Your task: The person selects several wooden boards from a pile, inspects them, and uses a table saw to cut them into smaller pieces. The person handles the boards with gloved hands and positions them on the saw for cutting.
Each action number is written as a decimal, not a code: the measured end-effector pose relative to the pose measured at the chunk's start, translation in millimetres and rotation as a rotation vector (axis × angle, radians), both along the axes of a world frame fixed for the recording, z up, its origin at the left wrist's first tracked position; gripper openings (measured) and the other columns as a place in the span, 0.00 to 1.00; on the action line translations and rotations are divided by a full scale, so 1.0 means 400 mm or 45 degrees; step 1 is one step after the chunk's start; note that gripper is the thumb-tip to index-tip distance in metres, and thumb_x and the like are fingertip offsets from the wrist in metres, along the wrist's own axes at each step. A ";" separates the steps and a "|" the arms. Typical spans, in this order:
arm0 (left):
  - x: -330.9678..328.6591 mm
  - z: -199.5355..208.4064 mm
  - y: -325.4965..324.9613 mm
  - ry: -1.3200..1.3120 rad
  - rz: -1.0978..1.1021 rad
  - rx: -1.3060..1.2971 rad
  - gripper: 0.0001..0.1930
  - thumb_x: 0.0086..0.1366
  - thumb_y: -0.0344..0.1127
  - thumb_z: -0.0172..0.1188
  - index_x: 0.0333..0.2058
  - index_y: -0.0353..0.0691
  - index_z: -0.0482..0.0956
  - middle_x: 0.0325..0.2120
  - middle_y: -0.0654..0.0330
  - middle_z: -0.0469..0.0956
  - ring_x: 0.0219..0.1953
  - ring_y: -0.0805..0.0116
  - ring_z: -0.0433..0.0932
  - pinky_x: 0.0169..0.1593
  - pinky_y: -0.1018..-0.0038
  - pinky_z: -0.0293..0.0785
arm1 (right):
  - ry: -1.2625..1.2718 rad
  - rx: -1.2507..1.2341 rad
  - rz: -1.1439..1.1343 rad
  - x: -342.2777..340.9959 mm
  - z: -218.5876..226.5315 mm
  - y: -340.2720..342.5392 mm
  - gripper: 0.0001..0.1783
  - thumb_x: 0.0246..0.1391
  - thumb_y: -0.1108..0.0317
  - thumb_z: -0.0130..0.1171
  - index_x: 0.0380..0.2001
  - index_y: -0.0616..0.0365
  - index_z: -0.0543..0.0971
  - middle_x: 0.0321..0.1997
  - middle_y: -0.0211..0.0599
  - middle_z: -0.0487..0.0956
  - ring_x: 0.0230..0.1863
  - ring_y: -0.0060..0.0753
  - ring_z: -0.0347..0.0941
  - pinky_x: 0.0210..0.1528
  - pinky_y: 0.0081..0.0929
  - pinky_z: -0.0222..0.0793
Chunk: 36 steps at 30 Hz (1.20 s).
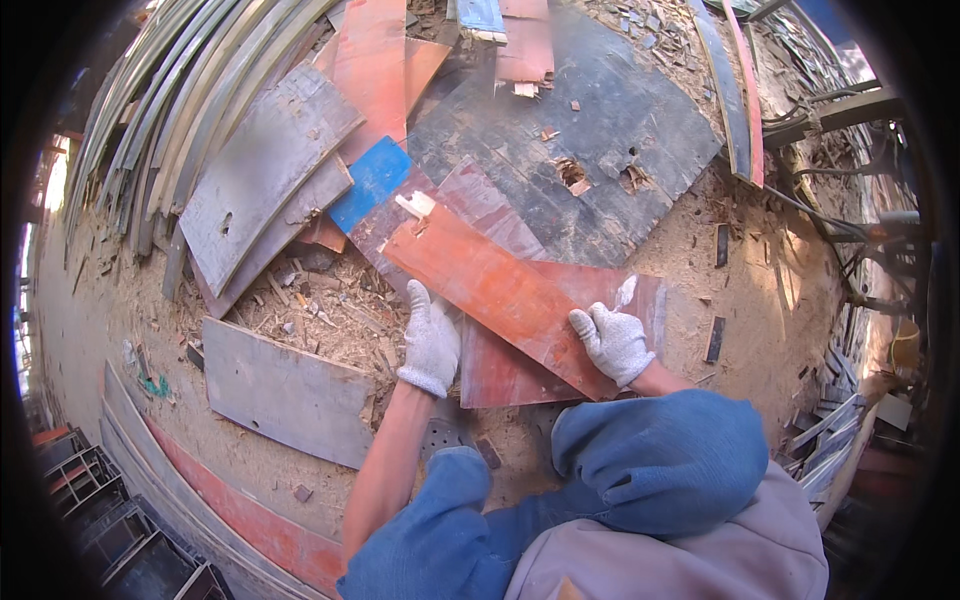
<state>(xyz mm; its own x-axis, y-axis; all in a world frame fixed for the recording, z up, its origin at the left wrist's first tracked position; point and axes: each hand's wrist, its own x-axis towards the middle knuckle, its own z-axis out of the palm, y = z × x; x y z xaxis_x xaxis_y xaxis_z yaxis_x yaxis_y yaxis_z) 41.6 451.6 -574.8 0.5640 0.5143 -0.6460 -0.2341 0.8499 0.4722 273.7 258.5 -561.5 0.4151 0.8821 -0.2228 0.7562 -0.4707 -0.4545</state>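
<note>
An orange-faced wooden board lies slantwise in front of me, with a splintered pale notch at its far left end. My left hand, in a white knit glove, is at the board's near edge, its thumb up beside the edge and its fingers partly hidden underneath. At the board's right end, my right hand, also gloved, grips it with the thumb on top. A small white tip juts up beside that hand; whether it is a glove finger or a separate piece, I cannot tell. Under the board are a reddish panel and a blue-ended board.
A large dark panel with broken holes lies beyond. Grey boards are stacked at left, with another grey board nearer. Long curved strips fill the far left. Sawdust and chips cover the ground. Metal racks stand at lower left.
</note>
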 end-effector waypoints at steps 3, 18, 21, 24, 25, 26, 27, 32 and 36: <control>-0.008 -0.025 -0.006 0.041 -0.001 0.048 0.50 0.76 0.74 0.35 0.72 0.27 0.60 0.73 0.46 0.62 0.75 0.55 0.60 0.79 0.61 0.51 | 0.144 0.369 -0.167 0.008 0.013 0.021 0.25 0.76 0.45 0.47 0.34 0.56 0.74 0.25 0.58 0.76 0.29 0.68 0.77 0.29 0.57 0.68; 0.038 -0.027 -0.021 -0.154 -0.029 -0.030 0.13 0.77 0.40 0.60 0.46 0.38 0.86 0.42 0.60 0.88 0.44 0.69 0.85 0.54 0.69 0.80 | 0.087 0.155 -0.444 0.185 0.057 0.097 0.27 0.75 0.42 0.48 0.45 0.56 0.79 0.29 0.59 0.80 0.36 0.64 0.79 0.47 0.55 0.73; 0.006 -0.010 -0.036 -0.106 0.009 0.060 0.12 0.77 0.41 0.61 0.44 0.39 0.87 0.39 0.61 0.88 0.39 0.70 0.85 0.49 0.71 0.81 | -0.645 0.694 -0.018 0.204 0.116 0.234 0.32 0.71 0.38 0.51 0.54 0.59 0.77 0.49 0.56 0.82 0.50 0.60 0.79 0.58 0.56 0.69; 0.048 0.048 -0.047 -0.160 -0.083 0.102 0.12 0.76 0.41 0.62 0.42 0.39 0.87 0.36 0.63 0.88 0.36 0.73 0.84 0.44 0.74 0.80 | -0.248 0.732 0.408 0.110 0.192 0.276 0.35 0.69 0.36 0.52 0.56 0.60 0.78 0.53 0.55 0.81 0.55 0.59 0.77 0.56 0.53 0.71; 0.053 0.062 -0.049 -0.159 -0.096 0.124 0.12 0.75 0.41 0.63 0.41 0.39 0.87 0.35 0.63 0.88 0.34 0.75 0.83 0.43 0.75 0.79 | 0.189 0.418 0.447 0.074 0.174 0.283 0.30 0.70 0.39 0.52 0.49 0.57 0.82 0.44 0.58 0.83 0.48 0.61 0.80 0.50 0.53 0.74; 0.058 0.060 -0.051 -0.129 -0.135 0.176 0.11 0.75 0.41 0.63 0.41 0.39 0.87 0.34 0.64 0.87 0.33 0.76 0.82 0.40 0.76 0.79 | 0.369 0.221 0.386 0.042 0.118 0.291 0.27 0.71 0.42 0.53 0.35 0.55 0.83 0.32 0.60 0.81 0.38 0.64 0.81 0.41 0.54 0.75; 0.043 0.049 -0.048 -0.081 -0.150 0.235 0.11 0.75 0.41 0.64 0.41 0.39 0.87 0.33 0.65 0.87 0.31 0.78 0.81 0.38 0.77 0.78 | 0.298 0.238 0.290 0.016 0.111 0.306 0.29 0.70 0.42 0.54 0.25 0.55 0.80 0.24 0.58 0.78 0.30 0.63 0.79 0.32 0.52 0.73; 0.020 0.064 -0.061 0.308 -0.052 0.553 0.08 0.72 0.35 0.69 0.39 0.35 0.89 0.30 0.68 0.86 0.29 0.82 0.78 0.33 0.81 0.75 | -0.022 0.647 0.207 -0.062 0.127 0.274 0.30 0.63 0.42 0.66 0.17 0.54 0.78 0.17 0.49 0.76 0.18 0.53 0.77 0.21 0.45 0.68; 0.041 0.074 -0.088 0.542 0.062 0.677 0.07 0.71 0.33 0.69 0.38 0.34 0.89 0.29 0.69 0.85 0.28 0.85 0.75 0.32 0.82 0.71 | -0.089 0.636 0.222 -0.075 0.149 0.269 0.29 0.61 0.44 0.69 0.17 0.55 0.78 0.16 0.49 0.76 0.19 0.54 0.77 0.21 0.44 0.68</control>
<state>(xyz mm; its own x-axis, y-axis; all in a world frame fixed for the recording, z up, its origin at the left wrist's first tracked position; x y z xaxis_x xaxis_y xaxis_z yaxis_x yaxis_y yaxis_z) 58.1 416.3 -545.2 0.2850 0.8418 -0.4585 0.0320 0.4697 0.8822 243.9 366.3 -501.8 0.2517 0.9308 0.2651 0.8405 -0.0744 -0.5367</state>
